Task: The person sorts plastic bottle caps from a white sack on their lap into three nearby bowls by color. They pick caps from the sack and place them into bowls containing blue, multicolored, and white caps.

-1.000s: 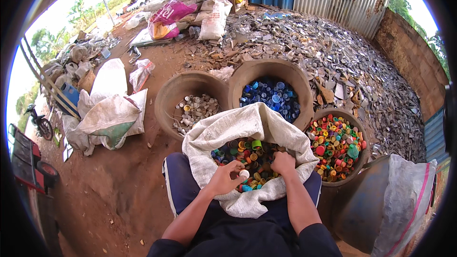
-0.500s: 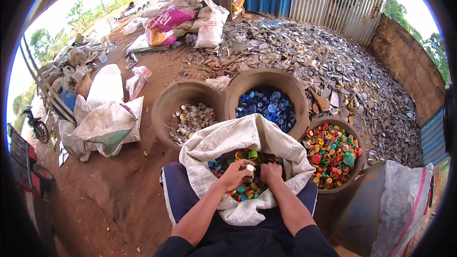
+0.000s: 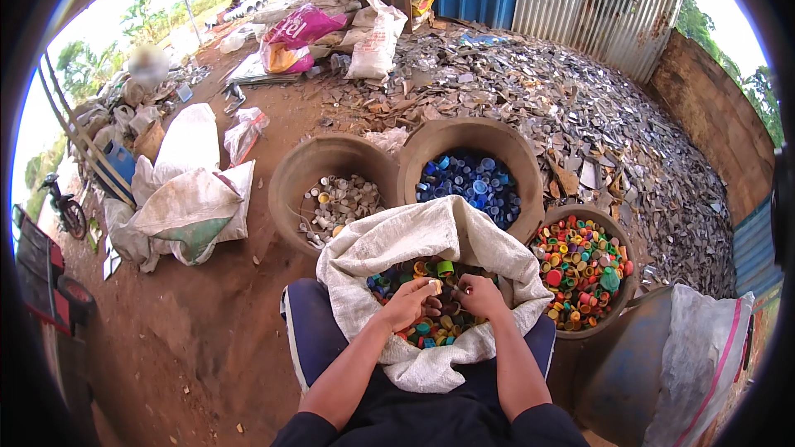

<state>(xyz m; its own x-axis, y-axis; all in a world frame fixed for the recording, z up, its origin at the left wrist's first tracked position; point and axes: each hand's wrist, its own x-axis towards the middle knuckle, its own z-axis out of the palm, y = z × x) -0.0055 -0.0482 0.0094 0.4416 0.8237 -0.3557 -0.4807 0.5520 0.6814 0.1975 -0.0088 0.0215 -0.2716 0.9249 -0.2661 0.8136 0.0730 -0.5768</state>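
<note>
An open white woven sack (image 3: 431, 377) rests on my lap with its rim rolled back, full of mixed-colour bottle caps (image 3: 426, 334). Over these caps, my left hand (image 3: 406, 305) pinches a whitish bottle cap (image 3: 436, 286) between thumb and fingers. Close beside it, on the right, my right hand (image 3: 484, 298) is closed with its fingertips together. A small reddish spot shows at those fingertips, too small to name. A bright green cap (image 3: 445, 267) lies among the caps just beyond both hands.
Beyond the sack stand a tub (image 3: 286, 186) of whitish caps and a tub (image 3: 530, 170) of blue ones. Another tub (image 3: 580, 334) at the right holds red, yellow, orange and green caps. Plastic scraps (image 3: 629, 174) cover the ground behind. Sacks (image 3: 195, 215) lie at left.
My right hand has turned and come up from the caps, its fingertips now showing. The cap in my left hand has tilted. The whole view has shifted slightly.
</note>
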